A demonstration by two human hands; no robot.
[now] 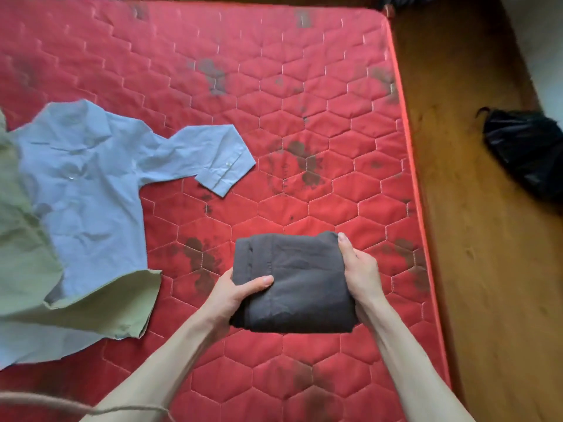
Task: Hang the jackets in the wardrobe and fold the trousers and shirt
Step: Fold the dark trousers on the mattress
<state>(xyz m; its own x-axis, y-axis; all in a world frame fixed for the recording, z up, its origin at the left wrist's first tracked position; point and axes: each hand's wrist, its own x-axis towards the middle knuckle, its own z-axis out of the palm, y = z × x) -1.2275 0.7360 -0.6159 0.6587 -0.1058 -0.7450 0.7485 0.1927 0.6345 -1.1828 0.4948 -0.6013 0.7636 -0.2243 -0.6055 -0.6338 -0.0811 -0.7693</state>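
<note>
Dark grey trousers point(300, 283), folded into a compact rectangle, are held just above the red quilted mattress point(304, 102). My left hand point(234, 295) grips their left side with the thumb on top. My right hand point(359, 269) clasps their right side, thumb along the upper right corner. A light blue long-sleeved shirt point(88, 184) lies spread flat on the mattress at the left, one sleeve reaching right. A pale green garment point(27, 269) lies partly under and beside it at the left edge.
The mattress's right edge point(411, 166) runs down beside a brown wooden floor point(475, 208). A black bag point(527, 153) lies on the floor at the right. A thin cord point(91, 408) crosses the lower left corner.
</note>
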